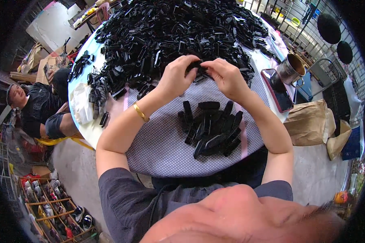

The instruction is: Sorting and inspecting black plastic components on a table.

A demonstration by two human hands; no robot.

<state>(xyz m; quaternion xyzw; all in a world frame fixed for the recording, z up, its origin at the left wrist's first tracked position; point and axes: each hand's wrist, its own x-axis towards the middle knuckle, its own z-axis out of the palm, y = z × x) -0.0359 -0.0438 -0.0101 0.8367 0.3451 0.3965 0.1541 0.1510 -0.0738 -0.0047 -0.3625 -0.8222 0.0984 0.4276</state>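
My left hand (pixel 177 76) and my right hand (pixel 227 79) meet over the near edge of a large heap of small, glossy black plastic pieces (pixel 150 40). Fingers of both are pinched round a dark piece (pixel 196 65), mostly hidden by the fingertips, so its exact kind cannot be made out. Closer to me, a smaller pile of longish black pieces (pixel 211 127) lies on the dotted grey cloth (pixel 150 141) covering the round table. A gold bangle (pixel 140 112) circles my left wrist.
At the table's right side are a phone (pixel 277 90) and a metal mug (pixel 291 69). White plastic bags (pixel 82 103) lie at its left edge. Another person (pixel 40 105) sits to the left with a phone. A brown paper bag (pixel 308 123) and a shoe rack (pixel 54 206) stand beyond.
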